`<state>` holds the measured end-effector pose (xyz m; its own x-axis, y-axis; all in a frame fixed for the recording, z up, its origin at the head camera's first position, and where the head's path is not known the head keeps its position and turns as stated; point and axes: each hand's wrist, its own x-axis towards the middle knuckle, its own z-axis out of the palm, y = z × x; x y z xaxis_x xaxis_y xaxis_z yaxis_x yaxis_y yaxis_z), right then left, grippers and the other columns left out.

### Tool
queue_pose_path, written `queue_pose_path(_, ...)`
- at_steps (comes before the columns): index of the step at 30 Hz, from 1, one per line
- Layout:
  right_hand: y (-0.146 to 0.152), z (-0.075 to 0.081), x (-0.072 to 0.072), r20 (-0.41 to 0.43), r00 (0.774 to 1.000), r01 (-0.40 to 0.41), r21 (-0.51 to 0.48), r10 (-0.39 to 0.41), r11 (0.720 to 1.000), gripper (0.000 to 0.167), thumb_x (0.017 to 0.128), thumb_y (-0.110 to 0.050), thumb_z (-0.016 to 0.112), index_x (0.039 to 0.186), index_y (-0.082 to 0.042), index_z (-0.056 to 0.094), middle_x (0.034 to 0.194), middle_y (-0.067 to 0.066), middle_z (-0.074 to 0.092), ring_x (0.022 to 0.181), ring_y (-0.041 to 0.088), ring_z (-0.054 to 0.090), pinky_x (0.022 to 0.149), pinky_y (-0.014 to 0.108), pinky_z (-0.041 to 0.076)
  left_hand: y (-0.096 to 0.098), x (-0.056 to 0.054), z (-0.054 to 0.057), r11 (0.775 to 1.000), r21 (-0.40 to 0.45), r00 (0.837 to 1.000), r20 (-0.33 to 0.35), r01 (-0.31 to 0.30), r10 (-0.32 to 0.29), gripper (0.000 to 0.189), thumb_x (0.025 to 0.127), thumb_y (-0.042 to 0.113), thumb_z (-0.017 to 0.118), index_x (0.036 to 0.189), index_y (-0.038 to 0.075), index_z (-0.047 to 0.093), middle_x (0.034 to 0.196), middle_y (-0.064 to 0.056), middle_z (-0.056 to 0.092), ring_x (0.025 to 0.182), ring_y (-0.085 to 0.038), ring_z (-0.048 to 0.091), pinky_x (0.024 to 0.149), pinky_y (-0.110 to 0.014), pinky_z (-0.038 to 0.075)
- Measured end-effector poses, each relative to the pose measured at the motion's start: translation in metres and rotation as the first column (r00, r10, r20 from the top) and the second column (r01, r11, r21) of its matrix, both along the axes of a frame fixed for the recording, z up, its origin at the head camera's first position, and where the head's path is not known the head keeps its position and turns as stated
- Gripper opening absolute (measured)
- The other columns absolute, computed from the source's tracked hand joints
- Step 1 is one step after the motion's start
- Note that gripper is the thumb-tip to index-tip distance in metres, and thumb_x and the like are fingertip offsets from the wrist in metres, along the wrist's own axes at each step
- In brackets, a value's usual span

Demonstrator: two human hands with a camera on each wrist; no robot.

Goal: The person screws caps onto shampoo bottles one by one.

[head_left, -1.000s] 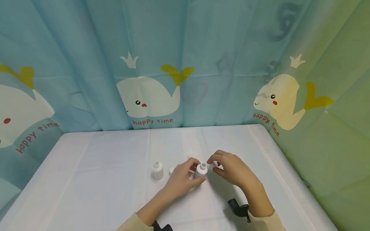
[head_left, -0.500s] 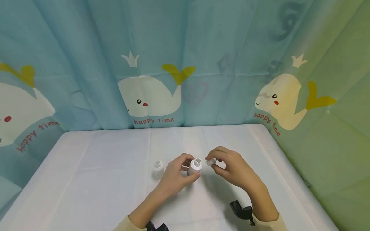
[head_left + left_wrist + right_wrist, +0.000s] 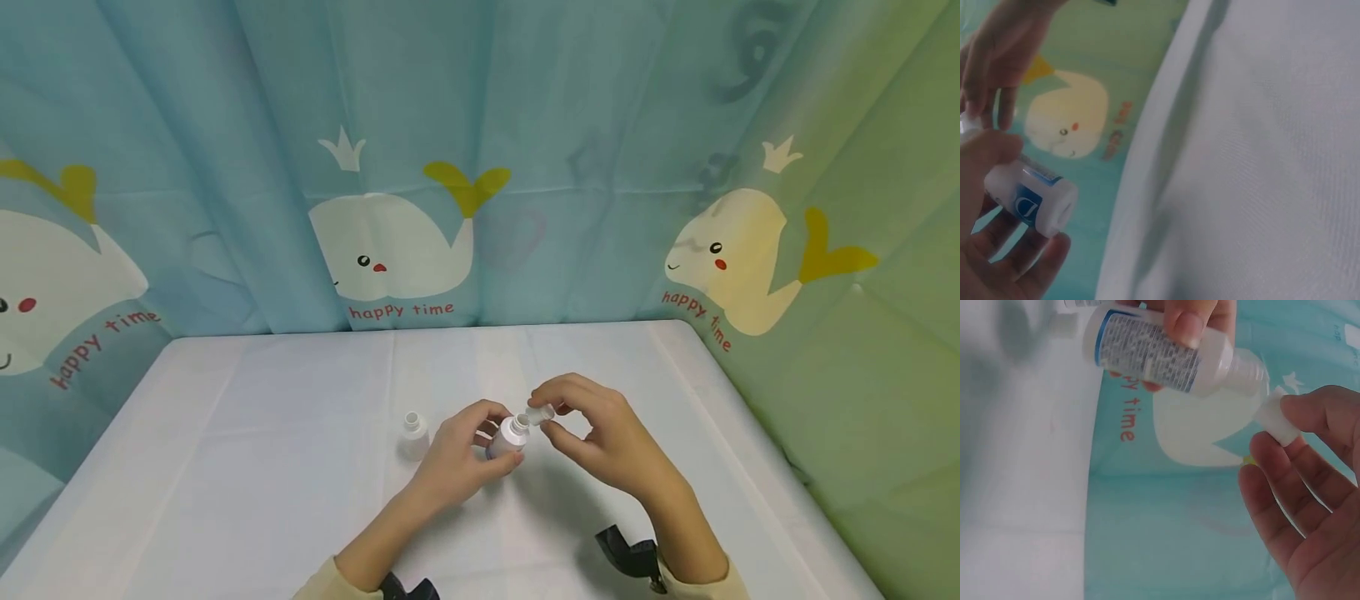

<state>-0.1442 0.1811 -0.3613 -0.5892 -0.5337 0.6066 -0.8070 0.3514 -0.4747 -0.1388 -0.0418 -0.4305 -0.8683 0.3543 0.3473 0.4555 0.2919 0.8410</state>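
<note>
My left hand (image 3: 457,454) grips a small white bottle (image 3: 506,442) around its body, tilted a little toward the right. The bottle has a printed white and blue label (image 3: 1147,353), and its threaded neck (image 3: 1246,374) is uncovered. Between thumb and fingers, my right hand (image 3: 596,425) pinches a white cap (image 3: 1277,419). The cap is right at the bottle's mouth, angled to it; whether they touch I cannot tell. Another white bottle (image 3: 414,440) stands upright and uncapped on the table, left of my left hand.
A white-covered table (image 3: 262,467) carries everything. In the right wrist view, a small white piece (image 3: 1063,325) lies beside the second bottle, blurred. A blue-green curtain (image 3: 547,233) with whale prints hangs along the table's back and right side.
My left hand has shifted slightly left with the bottle and now tilts it rightward. My right hand has brought the cap from the right up to the bottle's mouth.
</note>
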Motion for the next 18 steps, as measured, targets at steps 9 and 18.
queue_pose_path(9, -0.0044, -0.0020, 0.0020, 0.033, 0.999, 0.020, 0.046, -0.021, 0.999, 0.028, 0.085, -0.003, 0.075, 0.108, -0.017, 0.069, 0.105, -0.007, 0.071, 0.089, 0.007, 0.063, 0.077, 0.026, 0.055, 0.0005, 0.0002, -0.0020, 0.999, -0.035, 0.998, -0.060, -0.003, 0.000, 0.038, 0.081, 0.021, 0.082, 0.114, 0.016, 0.062, 0.106, 0.010, 0.065, 0.092, -0.008, 0.062, 0.077, -0.025, 0.057)
queue_pose_path(18, -0.0063, -0.0061, 0.0007, 0.045, 0.999, -0.004, 0.060, 0.001, 0.998, 0.031, 0.084, 0.000, 0.073, 0.110, -0.017, 0.069, 0.109, -0.006, 0.070, 0.092, 0.008, 0.063, 0.077, 0.029, 0.056, -0.0008, 0.0001, -0.0005, 0.999, -0.042, 0.998, -0.057, -0.011, 0.009, 0.038, 0.081, 0.022, 0.082, 0.113, 0.018, 0.063, 0.106, 0.010, 0.065, 0.092, -0.009, 0.062, 0.078, -0.025, 0.057)
